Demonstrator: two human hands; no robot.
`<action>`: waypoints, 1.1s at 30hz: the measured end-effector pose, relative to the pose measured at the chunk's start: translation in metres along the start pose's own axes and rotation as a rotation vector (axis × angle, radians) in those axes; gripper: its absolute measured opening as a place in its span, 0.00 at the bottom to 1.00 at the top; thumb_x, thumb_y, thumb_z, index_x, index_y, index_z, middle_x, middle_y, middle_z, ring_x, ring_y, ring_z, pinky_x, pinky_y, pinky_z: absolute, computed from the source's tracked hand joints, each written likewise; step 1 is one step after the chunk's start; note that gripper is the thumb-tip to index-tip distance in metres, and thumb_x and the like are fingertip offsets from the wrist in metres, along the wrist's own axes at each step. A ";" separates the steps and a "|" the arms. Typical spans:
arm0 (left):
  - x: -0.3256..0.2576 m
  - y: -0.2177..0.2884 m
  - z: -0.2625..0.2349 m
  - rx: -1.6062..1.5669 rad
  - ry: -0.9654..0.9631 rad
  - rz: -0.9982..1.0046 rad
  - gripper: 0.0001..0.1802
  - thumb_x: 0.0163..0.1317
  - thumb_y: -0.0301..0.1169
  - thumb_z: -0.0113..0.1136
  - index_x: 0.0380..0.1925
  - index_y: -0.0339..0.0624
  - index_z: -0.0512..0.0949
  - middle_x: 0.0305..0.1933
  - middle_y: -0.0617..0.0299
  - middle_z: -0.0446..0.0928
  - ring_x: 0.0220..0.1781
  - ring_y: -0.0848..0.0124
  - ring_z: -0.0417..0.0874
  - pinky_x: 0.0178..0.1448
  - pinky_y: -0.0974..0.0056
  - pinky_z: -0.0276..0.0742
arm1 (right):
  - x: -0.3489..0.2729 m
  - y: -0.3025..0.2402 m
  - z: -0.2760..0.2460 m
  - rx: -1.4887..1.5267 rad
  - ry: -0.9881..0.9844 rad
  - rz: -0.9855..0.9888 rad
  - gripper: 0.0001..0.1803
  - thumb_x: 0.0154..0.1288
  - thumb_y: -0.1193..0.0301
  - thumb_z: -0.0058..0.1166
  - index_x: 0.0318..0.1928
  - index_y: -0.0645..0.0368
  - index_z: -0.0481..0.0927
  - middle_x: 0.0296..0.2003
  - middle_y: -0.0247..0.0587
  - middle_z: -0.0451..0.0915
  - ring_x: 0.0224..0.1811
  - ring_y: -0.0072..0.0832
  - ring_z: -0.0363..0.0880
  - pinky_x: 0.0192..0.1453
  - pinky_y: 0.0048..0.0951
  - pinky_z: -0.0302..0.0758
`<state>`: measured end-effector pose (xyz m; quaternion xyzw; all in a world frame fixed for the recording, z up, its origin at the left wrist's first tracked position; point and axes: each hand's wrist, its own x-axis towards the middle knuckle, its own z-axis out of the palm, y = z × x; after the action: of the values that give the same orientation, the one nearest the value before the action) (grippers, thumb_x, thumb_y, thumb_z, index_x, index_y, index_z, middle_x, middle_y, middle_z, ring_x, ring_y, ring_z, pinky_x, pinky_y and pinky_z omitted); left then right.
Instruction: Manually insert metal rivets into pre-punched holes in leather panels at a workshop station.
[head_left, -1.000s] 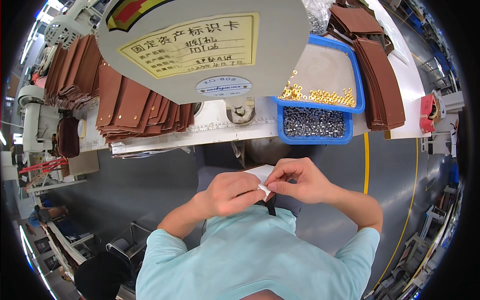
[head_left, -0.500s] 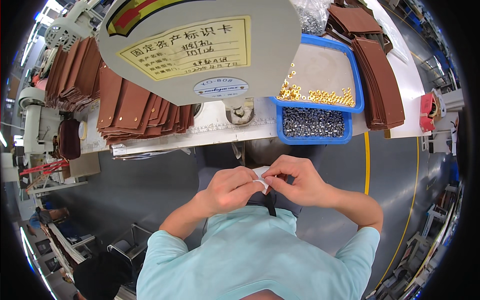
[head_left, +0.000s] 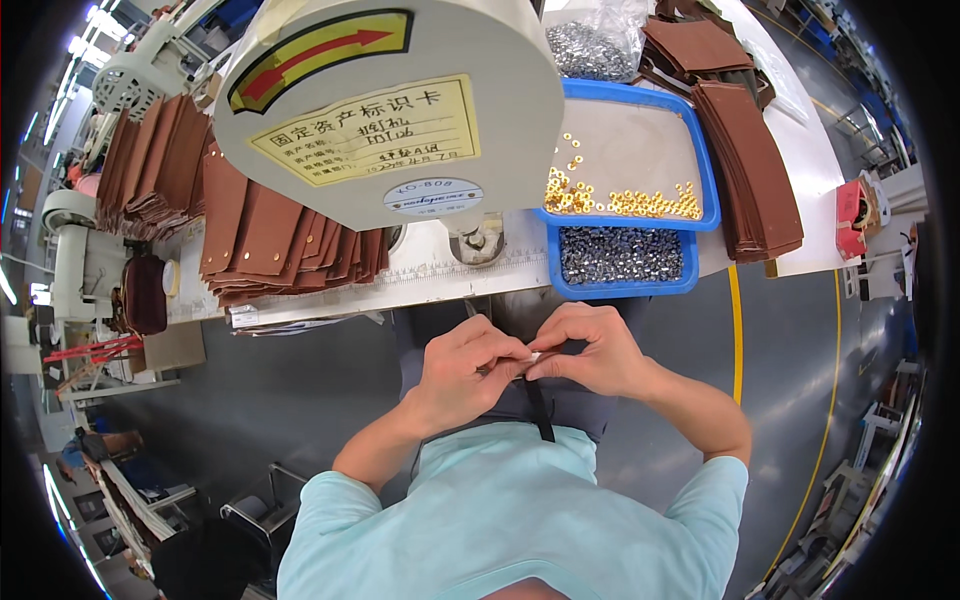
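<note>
Above my lap, my left hand [head_left: 464, 370] and my right hand [head_left: 594, 350] meet fingertip to fingertip. Between them they pinch a small white paper-like piece [head_left: 534, 359], mostly covered by the fingers. A machine head [head_left: 330, 110], pale grey with a yellow card and a curved red arrow, stands over the table beyond my hands. Small gold ring-shaped eyelets [head_left: 650, 204] lie in a blue-rimmed tray [head_left: 712, 170]. Closer to me, a smaller blue tray [head_left: 625, 290] holds many small dark shiny metal pieces [head_left: 622, 255].
Brown leather-like strips [head_left: 265, 225] with gold eyelets are stacked left of the machine. Another stack of brown strips [head_left: 745, 170] lies right of the trays. A clear bag [head_left: 595, 50] of metal parts sits behind them. The white table edge [head_left: 440, 295] runs ahead of my lap.
The white piece now shows less between my fingers, seemingly folded or squeezed smaller. My left hand has tilted more upright. The view has shifted slightly, with more of the machine head showing.
</note>
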<state>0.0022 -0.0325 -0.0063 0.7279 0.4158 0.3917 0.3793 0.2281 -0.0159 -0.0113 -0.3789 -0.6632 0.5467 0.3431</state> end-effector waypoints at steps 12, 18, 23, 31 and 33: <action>0.028 0.007 0.000 0.155 -0.188 0.026 0.25 0.56 0.38 0.78 0.53 0.40 0.85 0.49 0.56 0.88 0.46 0.59 0.89 0.46 0.61 0.85 | -0.002 0.011 0.003 -0.406 0.234 -0.344 0.10 0.46 0.78 0.73 0.32 0.57 0.86 0.30 0.34 0.84 0.32 0.30 0.81 0.37 0.33 0.67; 0.024 0.007 0.001 -0.045 -0.280 -0.221 0.27 0.56 0.36 0.78 0.56 0.41 0.84 0.45 0.56 0.89 0.44 0.62 0.91 0.48 0.63 0.85 | -0.008 0.013 0.004 -0.397 0.225 -0.327 0.17 0.48 0.77 0.76 0.41 0.59 0.87 0.31 0.35 0.85 0.36 0.31 0.82 0.42 0.33 0.72; 0.018 0.000 -0.024 -0.105 -0.096 -0.310 0.25 0.59 0.27 0.74 0.59 0.40 0.83 0.44 0.60 0.89 0.40 0.76 0.88 0.49 0.70 0.82 | -0.011 0.000 -0.039 -0.097 -0.064 0.152 0.35 0.48 0.64 0.81 0.58 0.59 0.83 0.36 0.43 0.88 0.37 0.38 0.86 0.50 0.34 0.81; -0.007 -0.028 -0.064 -0.208 -0.138 -0.491 0.10 0.66 0.24 0.68 0.47 0.35 0.84 0.41 0.59 0.88 0.39 0.70 0.87 0.45 0.63 0.84 | -0.023 -0.013 -0.092 -0.319 -0.062 0.378 0.12 0.54 0.69 0.75 0.36 0.62 0.89 0.26 0.42 0.86 0.27 0.30 0.83 0.34 0.29 0.77; 0.001 -0.020 -0.064 -0.001 -0.325 -0.375 0.13 0.65 0.29 0.70 0.48 0.38 0.84 0.41 0.58 0.88 0.38 0.66 0.88 0.45 0.62 0.83 | -0.022 -0.015 -0.094 -0.212 0.080 0.290 0.09 0.56 0.71 0.74 0.35 0.62 0.89 0.26 0.40 0.86 0.27 0.27 0.83 0.33 0.28 0.76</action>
<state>-0.0603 -0.0100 0.0025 0.6913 0.4768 0.1927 0.5076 0.3186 0.0068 0.0187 -0.5262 -0.6413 0.5019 0.2449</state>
